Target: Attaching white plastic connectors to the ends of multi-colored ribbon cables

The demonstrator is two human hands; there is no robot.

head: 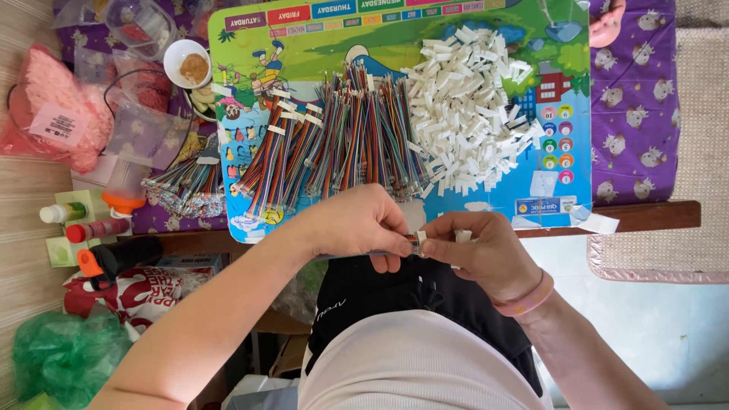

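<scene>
I see my left hand (361, 224) pinching a thin wire bundle (395, 250), fingers closed. Touching it, my right hand (474, 254) grips a small white connector (462, 236). More wires (334, 144) lie just beyond both hands.

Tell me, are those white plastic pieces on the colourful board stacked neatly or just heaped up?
Heaped up. The white plastic pieces lie in a loose pile, pointing every way, on the colourful board, right of the bundled wires.
</scene>
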